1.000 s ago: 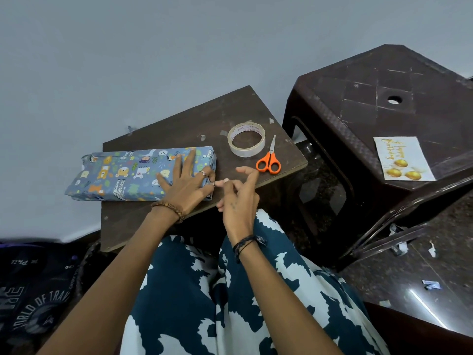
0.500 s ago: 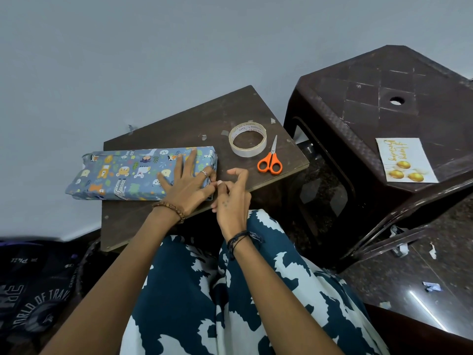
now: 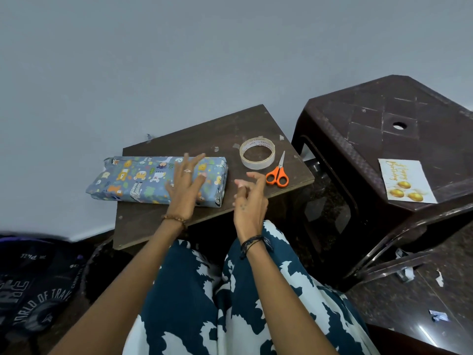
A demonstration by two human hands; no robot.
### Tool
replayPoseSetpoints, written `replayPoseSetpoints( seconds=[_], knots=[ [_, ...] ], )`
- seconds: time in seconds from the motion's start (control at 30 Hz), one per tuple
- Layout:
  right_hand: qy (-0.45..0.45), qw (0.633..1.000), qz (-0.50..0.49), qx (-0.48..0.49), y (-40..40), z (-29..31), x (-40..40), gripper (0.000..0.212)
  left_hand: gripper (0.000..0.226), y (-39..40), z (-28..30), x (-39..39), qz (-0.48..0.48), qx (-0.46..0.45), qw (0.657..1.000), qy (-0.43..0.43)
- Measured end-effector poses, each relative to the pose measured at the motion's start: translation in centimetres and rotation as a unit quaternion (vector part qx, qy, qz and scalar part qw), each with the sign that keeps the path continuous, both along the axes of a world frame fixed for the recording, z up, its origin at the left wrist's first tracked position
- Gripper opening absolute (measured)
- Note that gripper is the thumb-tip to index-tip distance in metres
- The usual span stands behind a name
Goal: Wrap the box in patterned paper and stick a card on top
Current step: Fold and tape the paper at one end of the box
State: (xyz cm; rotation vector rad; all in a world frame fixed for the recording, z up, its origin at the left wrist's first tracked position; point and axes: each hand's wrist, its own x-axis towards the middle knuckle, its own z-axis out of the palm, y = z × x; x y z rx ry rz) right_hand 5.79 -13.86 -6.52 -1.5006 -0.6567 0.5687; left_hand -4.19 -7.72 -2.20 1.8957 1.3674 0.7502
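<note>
The box (image 3: 133, 179), wrapped in blue paper printed with cartoon animals, lies flat on the small brown table (image 3: 158, 221), its left end past the table's edge. My left hand (image 3: 185, 187) hovers over the box's right part with fingers spread and slightly blurred. My right hand (image 3: 249, 198) is raised just right of the box, fingers loosely curled and empty. A white card (image 3: 407, 180) with gold lettering and gold balls lies on the dark plastic stool (image 3: 384, 139) at the right.
A roll of clear tape (image 3: 257, 155) and orange-handled scissors (image 3: 277, 175) rest on the table's right part. Paper scraps (image 3: 439, 316) dot the dark floor. A dark printed bag (image 3: 33, 295) sits at the lower left. My patterned lap fills the bottom.
My left hand has lifted off the box's right end and spread its fingers. My right hand has drawn back from that end toward the right.
</note>
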Motion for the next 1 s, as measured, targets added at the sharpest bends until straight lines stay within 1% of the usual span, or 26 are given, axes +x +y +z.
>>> replayPoseSetpoints(
  seconds=[0.03, 0.07, 0.1, 0.13, 0.17, 0.2, 0.27, 0.3, 0.37, 0.4, 0.47, 0.53, 0.6, 0.7, 0.8, 0.9, 0.93, 1.0],
  knots=[
    [-0.005, 1.0, 0.003, 0.013, 0.0, 0.4, 0.3, 0.026, 0.041, -0.6, -0.5, -0.1, 0.071, 0.02, 0.994, -0.075],
    [-0.005, 1.0, 0.018, 0.02, 0.0, 0.6, 0.6, 0.026, 0.04, -1.4, -0.8, -0.2, 0.15, 0.028, 0.978, -0.143],
    [-0.002, 0.999, 0.043, 0.023, 0.2, 0.8, 0.8, 0.031, 0.04, -2.1, -1.1, -0.1, 0.233, 0.016, 0.951, -0.203],
    [0.004, 0.997, 0.075, 0.02, 0.6, 0.9, 1.0, 0.038, 0.04, -2.8, -1.2, 0.1, 0.31, -0.015, 0.917, -0.25],
    [0.012, 0.994, 0.109, 0.014, 0.9, 0.9, 1.1, 0.047, 0.041, -3.2, -1.3, 0.2, 0.375, -0.058, 0.879, -0.287],
    [0.024, 0.99, 0.141, 0.004, 1.2, 0.7, 1.0, 0.057, 0.043, -3.5, -1.4, 0.4, 0.418, -0.098, 0.845, -0.318],
    [0.04, 0.979, 0.2, -0.015, 1.4, 0.3, 0.6, 0.075, 0.049, -3.4, -1.6, 0.7, 0.444, -0.146, 0.803, -0.37],
    [0.036, 0.973, 0.226, -0.021, 1.5, 0.1, 0.3, 0.082, 0.052, -3.1, -1.6, 0.9, 0.443, -0.162, 0.784, -0.405],
    [0.009, 0.968, 0.25, -0.031, 1.5, -0.2, -0.3, 0.093, 0.055, -2.2, -1.2, 1.5, 0.449, -0.198, 0.734, -0.471],
    [0.0, 0.969, 0.245, -0.034, 1.5, -0.4, -0.6, 0.098, 0.053, -1.7, -1.1, 1.8, 0.46, -0.214, 0.714, -0.483],
    [0.004, 0.973, 0.228, -0.03, 1.3, -0.7, -1.0, 0.104, 0.05, -0.9, -0.9, 2.4, 0.494, -0.242, 0.688, -0.474],
    [0.007, 0.975, 0.222, -0.017, 1.0, -1.0, -1.0, 0.097, 0.047, -0.2, -0.6, 3.0, 0.504, -0.273, 0.682, -0.453],
    [-0.004, 0.973, 0.232, -0.007, 0.7, -0.9, -1.0, 0.089, 0.049, 0.6, -0.6, 3.5, 0.497, -0.298, 0.694, -0.427],
    [-0.011, 0.969, 0.247, -0.014, 0.5, -0.4, -1.1, 0.092, 0.051, 1.1, -0.8, 3.7, 0.503, -0.303, 0.712, -0.385],
    [-0.021, 0.965, 0.261, -0.023, 0.6, -0.6, -1.0, 0.094, 0.058, 1.5, -1.1, 3.5, 0.508, -0.302, 0.735, -0.332],
    [-0.011, 0.967, 0.254, -0.028, 0.9, -0.8, -0.8, 0.095, 0.06, 1.9, -0.5, 3.2, 0.511, -0.297, 0.743, -0.314],
    [0.0, 0.968, 0.251, -0.023, 1.1, -0.9, -0.7, 0.093, 0.058, 2.1, -0.4, 3.2, 0.51, -0.286, 0.748, -0.313],
    [0.015, 0.968, 0.251, -0.016, 1.3, -0.9, -0.7, 0.088, 0.047, 2.1, -0.2, 3.5, 0.499, -0.245, 0.766, -0.322]
  ],
)
